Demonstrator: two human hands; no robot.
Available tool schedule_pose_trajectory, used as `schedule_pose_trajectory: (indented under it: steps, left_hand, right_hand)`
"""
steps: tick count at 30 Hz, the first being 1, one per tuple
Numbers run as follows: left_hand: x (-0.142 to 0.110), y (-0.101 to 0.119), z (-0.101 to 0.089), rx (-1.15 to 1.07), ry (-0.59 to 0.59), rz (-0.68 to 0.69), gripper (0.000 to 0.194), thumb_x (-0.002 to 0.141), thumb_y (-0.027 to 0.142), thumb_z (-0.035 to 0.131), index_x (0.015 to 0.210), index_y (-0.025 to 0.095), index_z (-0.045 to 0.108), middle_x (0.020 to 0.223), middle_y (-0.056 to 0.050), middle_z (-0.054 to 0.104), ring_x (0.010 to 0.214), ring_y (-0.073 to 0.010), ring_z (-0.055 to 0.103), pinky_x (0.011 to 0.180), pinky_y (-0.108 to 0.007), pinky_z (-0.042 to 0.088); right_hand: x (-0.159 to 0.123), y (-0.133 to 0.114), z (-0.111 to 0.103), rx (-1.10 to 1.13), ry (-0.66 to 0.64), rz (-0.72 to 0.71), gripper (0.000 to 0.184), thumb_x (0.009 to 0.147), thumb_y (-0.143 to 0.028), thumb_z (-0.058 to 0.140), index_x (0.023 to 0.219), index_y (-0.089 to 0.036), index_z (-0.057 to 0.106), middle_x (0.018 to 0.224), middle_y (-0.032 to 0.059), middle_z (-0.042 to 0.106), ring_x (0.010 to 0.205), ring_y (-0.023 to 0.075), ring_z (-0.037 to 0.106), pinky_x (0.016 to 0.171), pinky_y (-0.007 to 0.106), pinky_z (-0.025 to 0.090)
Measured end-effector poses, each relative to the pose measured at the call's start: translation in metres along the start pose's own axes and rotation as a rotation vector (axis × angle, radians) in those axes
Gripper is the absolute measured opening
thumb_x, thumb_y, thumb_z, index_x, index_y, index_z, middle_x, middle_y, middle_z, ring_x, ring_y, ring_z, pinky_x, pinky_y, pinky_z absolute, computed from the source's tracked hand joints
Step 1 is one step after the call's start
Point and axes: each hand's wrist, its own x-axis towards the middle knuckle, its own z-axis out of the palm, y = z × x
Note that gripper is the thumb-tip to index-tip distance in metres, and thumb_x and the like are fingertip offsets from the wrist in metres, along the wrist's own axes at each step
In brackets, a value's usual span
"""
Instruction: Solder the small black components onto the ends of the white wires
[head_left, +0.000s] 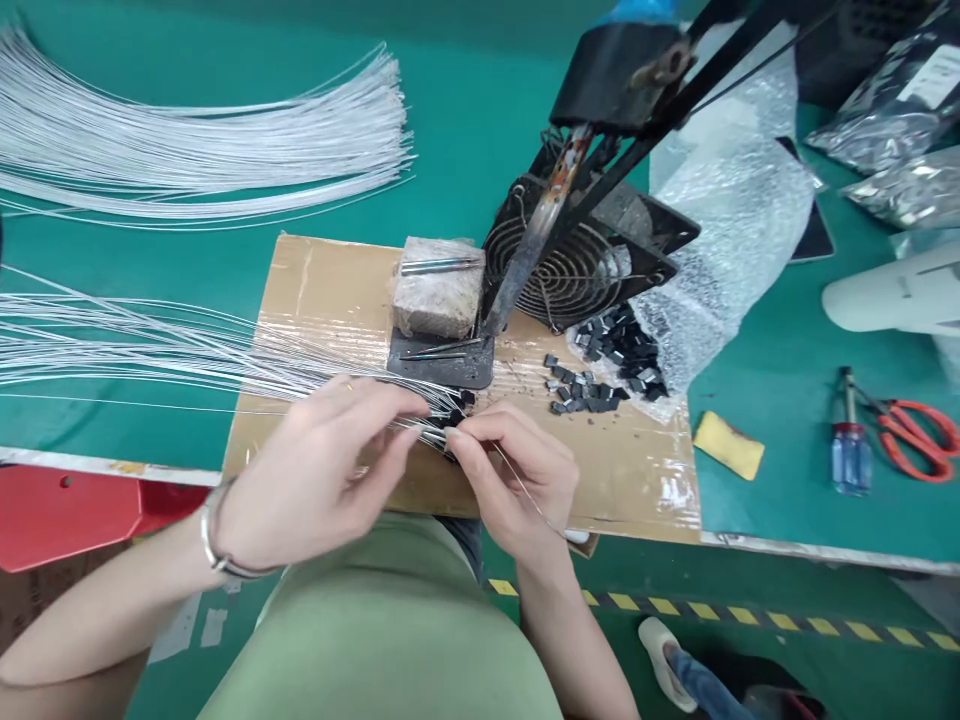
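My left hand [322, 470] is closed in a pinch at the black-tipped ends of a bundle of thin white cables [187, 355], apparently on one cable. Beside it, my right hand [517, 470] has its thumb and forefinger pressed together near the same ends. A thin strand of wire [525, 488] runs from those fingers back across the palm to the wrist. Small black connectors [454, 415] sit at the cable ends between both hands; the fingertips partly hide them. Beneath lies a taped cardboard sheet [637, 470].
Behind my hands stand a wrapped block [439, 290], a rusty soldering iron [536, 235] on a black arm and a fan [574, 275]. Loose black connectors [581, 390] lie right of them. Further right are a yellow sponge [729, 445], a screwdriver [850, 440] and red-handled scissors [919, 440]. More cables [225, 140] lie back left.
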Motion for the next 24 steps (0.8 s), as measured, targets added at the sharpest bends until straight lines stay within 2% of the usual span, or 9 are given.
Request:
schedule_pose_trajectory:
  steps: [4,6,9,15,17,19,21,24]
  left_hand:
    - [0.012,0.007,0.027,-0.161,0.009,-0.085,0.014,0.101,0.016,0.054,0.095,0.018,0.067,0.071,0.004,0.063,0.061,-0.0111,0.051,0.065,-0.027,0.042]
    - [0.018,0.005,0.031,-0.3,-0.015,-0.168,0.014,0.1,0.019,0.057,0.089,0.019,0.067,0.069,0.004,0.061,0.057,-0.0096,0.046,0.057,-0.025,0.038]
    - [0.026,0.004,0.032,-0.476,-0.033,-0.302,0.014,0.097,0.023,0.061,0.085,0.019,0.067,0.071,0.003,0.062,0.058,-0.0093,0.047,0.051,-0.024,0.035]
    - [0.037,0.002,0.034,-0.54,0.052,-0.44,0.012,0.09,0.023,0.067,0.079,0.019,0.069,0.063,0.004,0.058,0.052,-0.0078,0.041,0.047,-0.023,0.03]
    - [0.038,-0.001,0.033,-0.534,0.076,-0.479,0.011,0.088,0.025,0.07,0.079,0.019,0.071,0.062,0.004,0.058,0.053,-0.0084,0.043,0.046,-0.022,0.03]
    - [0.039,-0.003,0.033,-0.525,0.089,-0.502,0.012,0.087,0.028,0.072,0.08,0.019,0.074,0.063,0.002,0.061,0.054,-0.0093,0.045,0.046,-0.023,0.03]
    - [0.039,-0.005,0.033,-0.529,0.096,-0.501,0.011,0.086,0.029,0.074,0.081,0.02,0.076,0.066,0.0,0.067,0.055,-0.0097,0.047,0.048,-0.023,0.031]
    - [0.039,-0.005,0.033,-0.539,0.108,-0.499,0.008,0.085,0.028,0.076,0.08,0.022,0.078,0.068,0.0,0.069,0.056,-0.01,0.049,0.049,-0.023,0.032]
  right_hand:
    - [-0.001,0.0,-0.006,-0.037,0.05,0.027,0.015,0.097,-0.011,0.069,0.086,-0.02,0.065,0.074,-0.0056,0.056,0.065,0.0068,0.048,0.058,0.022,0.038]
    - [-0.002,0.0,-0.008,-0.028,0.069,0.056,0.016,0.098,-0.011,0.068,0.084,-0.02,0.066,0.072,-0.0056,0.055,0.064,0.0069,0.048,0.057,0.022,0.038]
    - [-0.002,0.0,-0.006,0.032,0.124,0.14,0.019,0.098,-0.015,0.069,0.08,-0.02,0.066,0.07,-0.0049,0.056,0.063,0.0076,0.049,0.057,0.023,0.039]
    - [0.004,0.006,-0.012,0.33,0.444,0.378,0.024,0.101,-0.028,0.07,0.078,-0.02,0.072,0.056,-0.0075,0.048,0.039,0.004,0.037,0.034,0.018,0.026]
    - [0.006,0.007,-0.018,0.443,0.435,0.414,0.031,0.104,-0.039,0.064,0.083,-0.02,0.078,0.061,-0.0036,0.057,0.039,0.0057,0.044,0.031,0.018,0.031]
    - [0.007,0.006,-0.02,0.532,0.374,0.451,0.049,0.107,-0.053,0.052,0.088,-0.019,0.082,0.07,0.0026,0.066,0.044,0.0097,0.055,0.031,0.02,0.042]
    - [0.008,0.004,-0.018,0.569,0.345,0.483,0.06,0.108,-0.059,0.043,0.09,-0.019,0.084,0.07,0.0045,0.067,0.046,0.0116,0.058,0.032,0.022,0.046]
    - [0.01,0.001,-0.011,0.47,0.327,0.494,0.046,0.107,-0.049,0.052,0.088,-0.021,0.084,0.07,0.0016,0.064,0.044,0.0077,0.054,0.033,0.019,0.044]
